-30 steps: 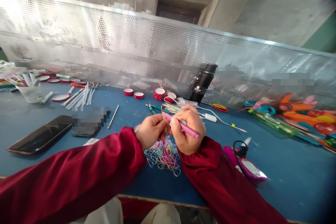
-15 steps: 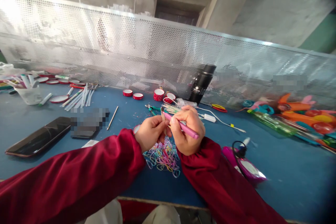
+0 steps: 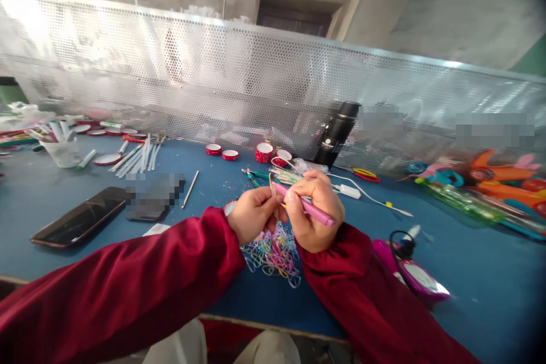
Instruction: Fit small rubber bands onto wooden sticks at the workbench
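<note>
My right hand (image 3: 319,213) is closed round a pink pen-shaped tool (image 3: 314,211), its barrel pointing down to the right. Close beside it, my left hand (image 3: 252,213) pinches a thin pale strip (image 3: 275,190) upright between thumb and fingers. The far end of the pink tool meets or nearly meets this strip; I cannot tell which. A small yellowish piece shows between the two hands, too small to name. Below them lies a loose heap of coloured rubber bands (image 3: 275,256), partly hidden by my left hand.
Two phones, one a black phone (image 3: 81,217), lie left beside a thin stick (image 3: 190,189). Behind stand red round tins (image 3: 264,152), green-handled pliers (image 3: 255,176) and a black bottle (image 3: 338,133). A purple device (image 3: 420,276) and orange balloons (image 3: 497,170) lie right. A cup of markers (image 3: 62,153) stands left.
The whole view has shifted slightly, so everything sits a little further right. Both hands keep their grips and nearly the same pose.
</note>
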Motion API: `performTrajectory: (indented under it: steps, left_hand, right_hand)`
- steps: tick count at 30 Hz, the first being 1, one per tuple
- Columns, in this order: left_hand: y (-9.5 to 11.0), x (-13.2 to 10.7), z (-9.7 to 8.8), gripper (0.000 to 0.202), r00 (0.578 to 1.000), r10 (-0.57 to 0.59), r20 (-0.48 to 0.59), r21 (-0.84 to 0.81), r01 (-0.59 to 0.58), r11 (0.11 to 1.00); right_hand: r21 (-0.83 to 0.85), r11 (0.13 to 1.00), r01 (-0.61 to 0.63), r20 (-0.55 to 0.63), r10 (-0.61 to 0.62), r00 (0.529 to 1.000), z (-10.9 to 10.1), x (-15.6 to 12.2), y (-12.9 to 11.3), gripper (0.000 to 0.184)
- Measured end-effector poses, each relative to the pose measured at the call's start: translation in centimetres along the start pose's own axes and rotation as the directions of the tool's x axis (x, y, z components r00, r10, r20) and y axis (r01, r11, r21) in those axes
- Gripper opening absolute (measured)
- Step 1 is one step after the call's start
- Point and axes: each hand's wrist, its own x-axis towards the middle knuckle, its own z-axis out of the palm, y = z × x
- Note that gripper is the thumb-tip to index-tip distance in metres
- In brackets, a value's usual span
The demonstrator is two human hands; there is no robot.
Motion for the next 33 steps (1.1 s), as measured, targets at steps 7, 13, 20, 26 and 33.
performTrajectory:
  steps: [7, 13, 20, 26, 33]
  left_hand:
    - [0.0, 0.3, -0.1, 0.036, 1.0, -0.021, 0.009, -0.032, 0.021, 0.999]
    - [-0.5, 0.7, -0.3, 0.035, 0.999, -0.038, 0.019, -0.131, 0.04, 0.991]
    - [-0.4, 1.0, -0.6, 0.032, 0.995, -0.097, -0.016, -0.224, 0.091, 0.97]
    - [0.5, 1.0, -0.7, 0.031, 0.992, -0.051, -0.118, -0.308, 0.013, 0.951]
    - [-0.1, 1.4, -1.2, 0.022, 0.964, -0.21, -0.16, -0.44, 0.121, 0.89]
  right_hand:
    - [-0.025, 1.0, -0.01, -0.058, 0.009, 0.998, 0.3, -0.2, 0.5, 0.007]
    - [-0.029, 0.999, -0.037, -0.09, 0.034, 0.995, 0.3, -0.3, 0.5, 0.008]
    - [0.055, 0.979, -0.197, -0.095, 0.201, 0.975, 0.7, -0.2, 0.8, 0.025]
    - [0.176, 0.883, -0.435, -0.122, 0.458, 0.88, 2.3, -0.2, 3.1, 0.018]
    - [0.217, 0.805, -0.553, 0.199, 0.518, 0.832, 1.7, 3.8, 2.3, 0.014]
